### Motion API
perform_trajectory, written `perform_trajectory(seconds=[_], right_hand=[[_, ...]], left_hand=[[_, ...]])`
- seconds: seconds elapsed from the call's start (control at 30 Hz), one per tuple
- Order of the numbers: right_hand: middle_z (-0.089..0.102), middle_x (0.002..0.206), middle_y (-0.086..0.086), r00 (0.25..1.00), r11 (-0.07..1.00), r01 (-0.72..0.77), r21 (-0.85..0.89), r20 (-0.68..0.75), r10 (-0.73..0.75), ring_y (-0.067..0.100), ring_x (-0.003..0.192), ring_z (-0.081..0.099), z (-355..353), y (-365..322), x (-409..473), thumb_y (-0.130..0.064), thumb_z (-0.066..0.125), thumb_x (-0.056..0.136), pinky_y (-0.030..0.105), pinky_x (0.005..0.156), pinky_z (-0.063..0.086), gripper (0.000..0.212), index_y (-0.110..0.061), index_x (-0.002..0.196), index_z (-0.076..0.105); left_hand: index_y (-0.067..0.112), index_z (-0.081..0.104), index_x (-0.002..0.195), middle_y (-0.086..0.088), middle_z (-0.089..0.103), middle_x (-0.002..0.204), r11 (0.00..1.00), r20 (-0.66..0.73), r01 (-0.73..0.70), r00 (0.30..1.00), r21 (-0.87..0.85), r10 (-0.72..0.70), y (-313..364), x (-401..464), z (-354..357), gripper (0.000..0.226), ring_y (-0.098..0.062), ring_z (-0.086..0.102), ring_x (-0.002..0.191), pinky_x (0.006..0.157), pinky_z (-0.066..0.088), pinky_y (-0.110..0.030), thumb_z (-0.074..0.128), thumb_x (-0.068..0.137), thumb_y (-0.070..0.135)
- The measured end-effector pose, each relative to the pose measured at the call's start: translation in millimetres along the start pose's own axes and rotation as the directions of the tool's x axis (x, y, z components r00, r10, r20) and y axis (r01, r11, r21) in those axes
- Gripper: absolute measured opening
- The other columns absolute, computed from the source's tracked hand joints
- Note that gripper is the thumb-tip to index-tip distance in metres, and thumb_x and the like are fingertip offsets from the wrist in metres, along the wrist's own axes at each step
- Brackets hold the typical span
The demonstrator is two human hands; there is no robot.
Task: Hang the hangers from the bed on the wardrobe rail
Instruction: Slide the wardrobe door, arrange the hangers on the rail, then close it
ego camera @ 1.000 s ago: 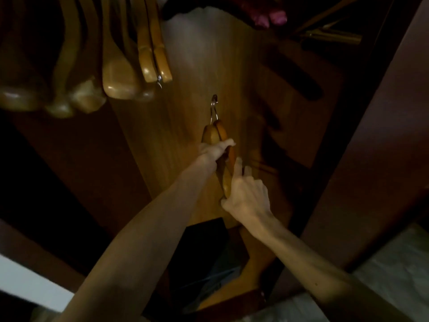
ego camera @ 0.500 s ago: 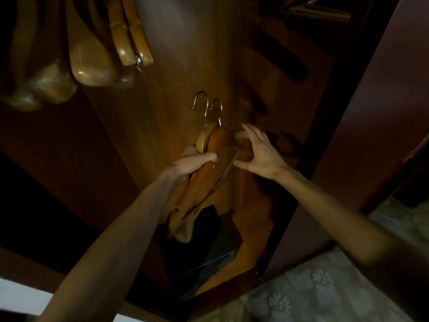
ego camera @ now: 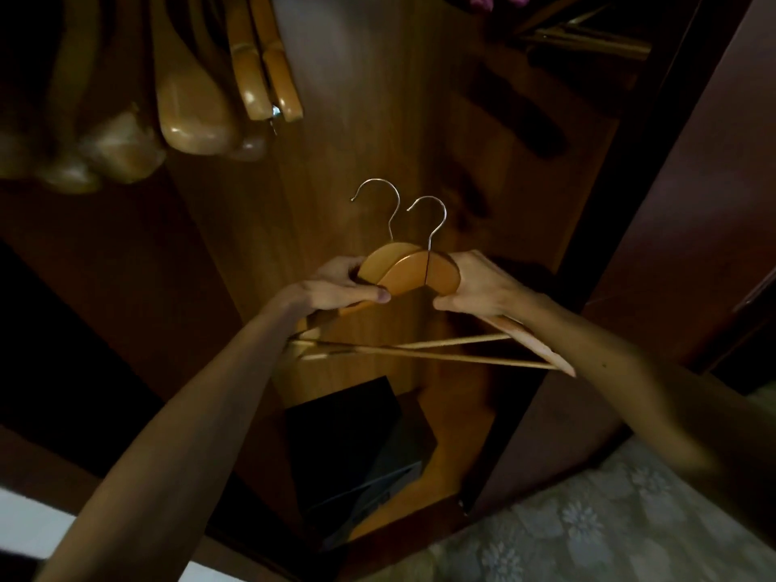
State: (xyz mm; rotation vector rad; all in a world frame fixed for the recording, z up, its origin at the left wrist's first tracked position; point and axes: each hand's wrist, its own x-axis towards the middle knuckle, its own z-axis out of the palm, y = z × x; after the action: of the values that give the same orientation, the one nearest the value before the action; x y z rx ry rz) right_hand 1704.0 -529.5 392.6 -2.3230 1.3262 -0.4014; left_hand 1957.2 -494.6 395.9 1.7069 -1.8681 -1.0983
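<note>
Two wooden hangers (ego camera: 413, 273) with silver hooks (ego camera: 432, 220) are held face-on in front of the open wardrobe, hooks pointing up. My left hand (ego camera: 336, 287) grips their left shoulder and my right hand (ego camera: 478, 287) grips the right shoulder. Their crossbars (ego camera: 420, 350) spread slightly apart below my hands. Several wooden hangers (ego camera: 197, 107) hang at the top left inside the wardrobe. The rail itself is out of sight above the frame.
The wardrobe's wooden back panel (ego camera: 357, 140) fills the centre. A dark box (ego camera: 357, 434) sits on the wardrobe floor below my hands. The wardrobe door (ego camera: 693, 203) stands open on the right. A flower-patterned floor (ego camera: 588, 518) shows at the bottom right.
The two hangers have turned from edge-on to face-on. My right hand has moved from reaching beside them to gripping their right shoulder, and the hooks now stand side by side.
</note>
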Motion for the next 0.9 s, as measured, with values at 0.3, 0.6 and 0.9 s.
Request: perform_trajectory(seconds=[0.3,0.6,0.9], right_hand=[[0.059,0.066,-0.006,0.929,0.952,-0.306,-0.030,-0.229,0.292,0.014,0.064,0.064,21,-28,8,-0.041,0.074,0.084,0.032,0.070,0.056,0.029,-0.021,0.073,0.056],[0.072,0.101,0.001,0.976,0.949,-0.217,0.229,0.039,0.214,0.018,0.096,0.069,-13,-41,-36,-0.059,0.072,0.069,0.043,0.090,0.056,0.060,-0.018,0.112,0.065],[0.076,0.091,0.007,0.986,0.803,0.061,0.593,-0.159,0.043,0.019,0.080,0.075,-85,-87,-69,-0.031,0.064,0.097,0.039,0.078,0.060,0.019,-0.013,0.103,0.070]], left_hand=[[0.011,0.067,0.112,-0.005,0.074,0.095,0.983,-0.308,0.080,0.943,-0.163,-0.128,31,1,49,0.057,-0.018,0.071,0.084,0.083,0.061,-0.038,0.060,0.089,0.063],[0.017,0.073,0.093,0.000,0.075,0.088,0.879,-0.217,0.017,0.966,-0.477,-0.137,73,-13,51,0.022,-0.010,0.073,0.079,0.069,0.061,-0.024,0.078,0.085,0.037],[0.013,0.067,0.106,-0.001,0.074,0.085,0.879,-0.429,-0.179,0.903,-0.443,-0.033,155,-48,9,0.037,-0.010,0.073,0.073,0.061,0.061,-0.025,0.063,0.092,0.046]])
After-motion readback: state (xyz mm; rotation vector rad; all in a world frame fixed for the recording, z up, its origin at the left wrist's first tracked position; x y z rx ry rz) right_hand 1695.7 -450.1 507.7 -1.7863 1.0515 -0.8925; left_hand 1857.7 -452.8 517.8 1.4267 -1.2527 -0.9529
